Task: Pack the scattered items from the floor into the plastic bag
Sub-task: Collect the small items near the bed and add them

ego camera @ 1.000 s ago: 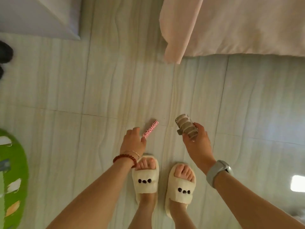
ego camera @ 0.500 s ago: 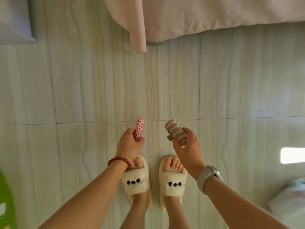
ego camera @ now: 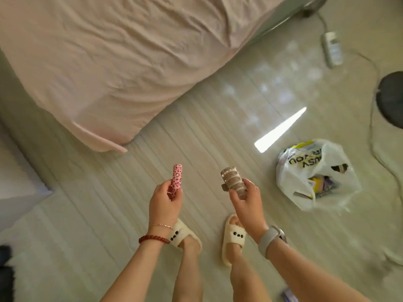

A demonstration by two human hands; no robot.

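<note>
Nearest us, our left hand (ego camera: 164,203) curls round a pink leopard-print tube (ego camera: 176,181), while our right hand (ego camera: 247,202) grips a brown hair claw clip (ego camera: 233,179). Farther right, the white plastic bag (ego camera: 314,173) lies open on the tiled floor (ego camera: 87,214), items inside. Beyond, a pink-sheeted bed (ego camera: 113,62).

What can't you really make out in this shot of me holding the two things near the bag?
- Plastic bag, head view: its contents are blurred, and its own folds hide most of them.
- Hair clip: the right hand covers its lower end.
- Pink tube: the left hand hides its bottom, and its label is too small to read.
- Object at the bottom edge: cut off by the frame and blurred.
</note>
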